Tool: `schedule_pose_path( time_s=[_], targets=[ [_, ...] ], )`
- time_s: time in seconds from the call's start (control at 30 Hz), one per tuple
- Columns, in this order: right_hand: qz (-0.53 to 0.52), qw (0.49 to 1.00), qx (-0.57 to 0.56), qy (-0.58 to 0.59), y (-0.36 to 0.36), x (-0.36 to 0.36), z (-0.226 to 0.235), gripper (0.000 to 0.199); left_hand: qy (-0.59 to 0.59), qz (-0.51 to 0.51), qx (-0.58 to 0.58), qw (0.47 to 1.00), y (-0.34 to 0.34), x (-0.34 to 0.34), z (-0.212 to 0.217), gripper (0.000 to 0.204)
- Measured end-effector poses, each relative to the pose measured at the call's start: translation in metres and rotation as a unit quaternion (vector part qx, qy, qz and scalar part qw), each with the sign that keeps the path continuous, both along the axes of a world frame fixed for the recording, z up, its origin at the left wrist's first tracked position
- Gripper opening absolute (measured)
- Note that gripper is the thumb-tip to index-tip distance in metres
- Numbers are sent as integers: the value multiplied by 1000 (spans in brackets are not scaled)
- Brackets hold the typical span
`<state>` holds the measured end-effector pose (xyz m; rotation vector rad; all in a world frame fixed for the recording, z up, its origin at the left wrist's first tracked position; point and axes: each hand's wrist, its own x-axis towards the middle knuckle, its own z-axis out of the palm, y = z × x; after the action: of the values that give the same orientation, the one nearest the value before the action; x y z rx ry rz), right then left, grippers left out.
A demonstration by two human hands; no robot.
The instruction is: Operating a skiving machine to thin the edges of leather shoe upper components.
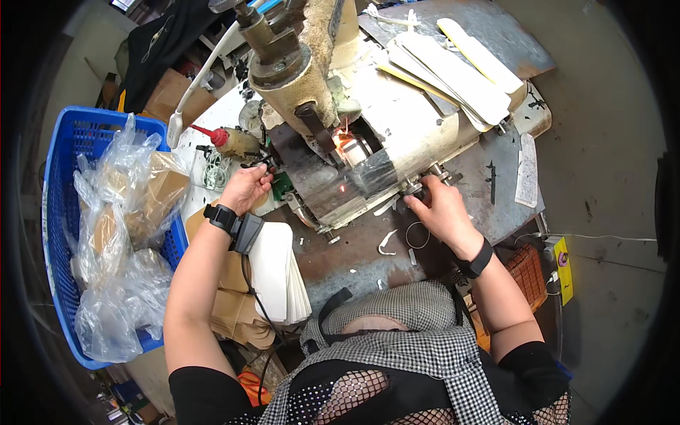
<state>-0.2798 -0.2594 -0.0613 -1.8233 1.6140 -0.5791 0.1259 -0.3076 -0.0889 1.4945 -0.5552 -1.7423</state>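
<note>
A cream and dark-metal bench machine [425, 149] stands in front of me, with an orange glow and a bright metal part [354, 151] in its opening. My left hand [246, 188] is at the machine's left side, its thumb and fingers pinched together. Small dark pieces lie near those fingertips, and what is between them is too small to make out. At the machine's front right, my right hand [445, 212] has its fingers curled around a small metal knob [413, 188]. Both wrists wear black bands.
A blue basket [53, 234] with plastic-bagged brown pieces stands at the left. A red-tipped bottle [237, 144] is beyond my left hand. White sheets [273, 265] are stacked near my left forearm. Long white strips [453, 78] lie on the machine. A wire ring [418, 235] rests on the bench.
</note>
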Motion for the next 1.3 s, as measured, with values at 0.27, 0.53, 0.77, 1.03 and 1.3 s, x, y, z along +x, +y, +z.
schedule_pose_path(
  time_s=[0.27, 0.53, 0.77, 1.03, 1.3],
  targets=[
    [-22, 998, 17, -61, -4, 14, -27, 37, -13, -1, 0, 1000, 0, 2, -2, 16],
    [-11, 996, 52, -66, -5, 18, -23, 36, -20, -8, 4, 1000, 0, 4, -2, 14],
    [-8, 996, 40, -75, -5, 20, -21, 34, -45, -40, -8, 998, 1, 5, -1, 9],
    [-4, 996, 56, -70, -5, 20, -15, 34, -62, -62, -28, 996, 2, -1, 6, 8],
    [0, 996, 60, -61, -5, 21, -13, 33, 6, -4, 69, 998, -8, 16, 1, 10]
  ],
)
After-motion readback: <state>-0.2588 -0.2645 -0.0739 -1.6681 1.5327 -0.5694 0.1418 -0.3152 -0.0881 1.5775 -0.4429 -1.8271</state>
